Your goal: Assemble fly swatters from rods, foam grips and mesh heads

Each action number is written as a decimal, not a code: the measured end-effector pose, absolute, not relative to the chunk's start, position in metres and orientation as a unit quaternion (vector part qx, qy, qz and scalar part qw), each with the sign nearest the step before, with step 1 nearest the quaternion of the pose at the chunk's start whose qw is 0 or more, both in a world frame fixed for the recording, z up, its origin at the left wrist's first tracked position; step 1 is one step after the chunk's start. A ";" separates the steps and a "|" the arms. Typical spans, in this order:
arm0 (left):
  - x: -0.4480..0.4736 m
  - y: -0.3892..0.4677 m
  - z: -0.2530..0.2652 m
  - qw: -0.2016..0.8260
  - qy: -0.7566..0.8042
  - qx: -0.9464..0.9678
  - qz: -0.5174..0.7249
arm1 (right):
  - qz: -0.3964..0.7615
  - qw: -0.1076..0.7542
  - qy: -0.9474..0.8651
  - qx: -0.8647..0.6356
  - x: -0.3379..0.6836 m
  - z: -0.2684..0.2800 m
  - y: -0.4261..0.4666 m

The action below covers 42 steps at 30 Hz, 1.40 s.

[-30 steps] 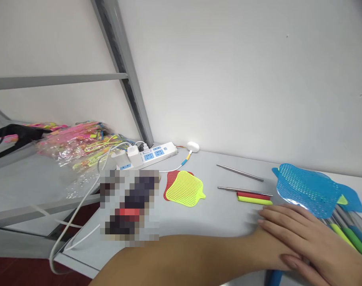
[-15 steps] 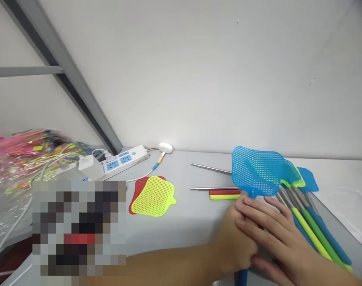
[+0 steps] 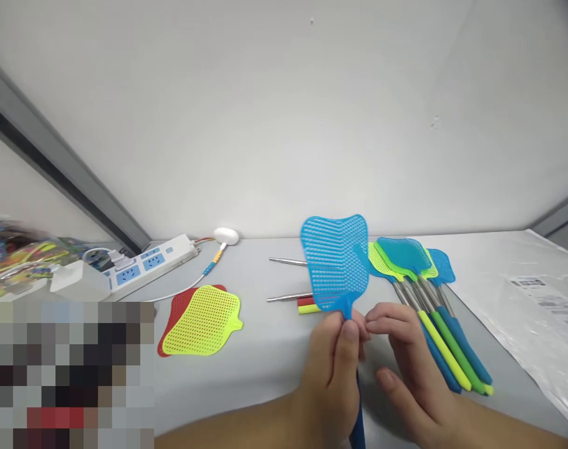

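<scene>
A blue fly swatter (image 3: 337, 262) stands upright in front of me, its mesh head facing me. My left hand (image 3: 333, 374) is wrapped round it just below the head, and its dark blue handle (image 3: 357, 418) comes out under the fist. Close by on the right, my right hand (image 3: 408, 368) has its fingers apart and bent, the tips near the left hand's fingers. Behind the blue head lie metal rods (image 3: 288, 297) and a yellow-green handle (image 3: 308, 308), partly hidden. Farther left, a yellow-green swatter head (image 3: 204, 321) overlaps a red swatter head (image 3: 174, 318).
Several assembled swatters (image 3: 445, 340) with blue, yellow and green handles lie in a pile at right. Beyond them spreads a plastic sheet (image 3: 522, 299). At left are a power strip (image 3: 148, 265), a white device (image 3: 226, 236) with a cable, and a bag of colourful items (image 3: 26, 255).
My right hand has come off the left hand and opened beside it. The blue swatter has turned more upright. The whole view has shifted to the right.
</scene>
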<state>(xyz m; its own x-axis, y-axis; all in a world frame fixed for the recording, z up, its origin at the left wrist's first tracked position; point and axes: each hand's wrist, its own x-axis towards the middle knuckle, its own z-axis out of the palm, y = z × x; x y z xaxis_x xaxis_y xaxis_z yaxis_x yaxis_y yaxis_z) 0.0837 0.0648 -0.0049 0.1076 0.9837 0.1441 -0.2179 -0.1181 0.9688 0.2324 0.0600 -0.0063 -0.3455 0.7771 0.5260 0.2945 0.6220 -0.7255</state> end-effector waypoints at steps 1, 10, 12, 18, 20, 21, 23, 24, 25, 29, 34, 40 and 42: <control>0.084 0.066 -0.002 0.535 0.383 0.490 0.572 | 0.325 0.457 -0.752 -0.346 0.229 -0.006 0.058; 0.098 0.066 0.022 0.633 0.395 0.327 0.580 | 0.613 0.323 -0.616 -0.376 0.211 0.000 0.058; 0.098 0.069 0.023 0.626 0.399 0.335 0.580 | 0.604 0.303 -0.632 -0.380 0.214 0.004 0.060; 0.093 0.083 0.035 0.587 0.428 0.338 0.599 | 0.574 0.309 -0.649 -0.393 0.222 0.010 0.069; 0.091 0.087 0.041 0.568 0.412 0.360 0.615 | 0.563 0.309 -0.661 -0.388 0.224 0.010 0.072; 0.090 0.089 0.044 0.559 0.401 0.369 0.624 | 0.558 0.308 -0.666 -0.388 0.224 0.011 0.073; 0.085 0.097 0.051 0.543 0.375 0.383 0.646 | 0.547 0.300 -0.677 -0.390 0.225 0.011 0.072; 0.081 0.103 0.056 0.529 0.363 0.387 0.662 | 0.540 0.291 -0.685 -0.393 0.226 0.011 0.071; 0.076 0.110 0.062 0.509 0.352 0.385 0.684 | 0.532 0.278 -0.694 -0.397 0.226 0.012 0.069; 0.045 0.133 0.099 0.414 0.293 0.347 0.789 | 0.495 0.232 -0.738 -0.396 0.223 0.021 0.060; 0.026 0.127 0.136 0.430 0.266 0.356 0.786 | 0.465 0.233 -0.766 -0.379 0.218 0.026 0.058; 0.039 0.117 0.119 0.455 0.252 0.349 0.779 | 0.509 0.274 -0.708 -0.406 0.224 0.003 0.058; 0.042 0.111 0.105 0.465 0.274 0.377 0.752 | 0.486 0.284 -0.707 -0.429 0.227 -0.002 0.057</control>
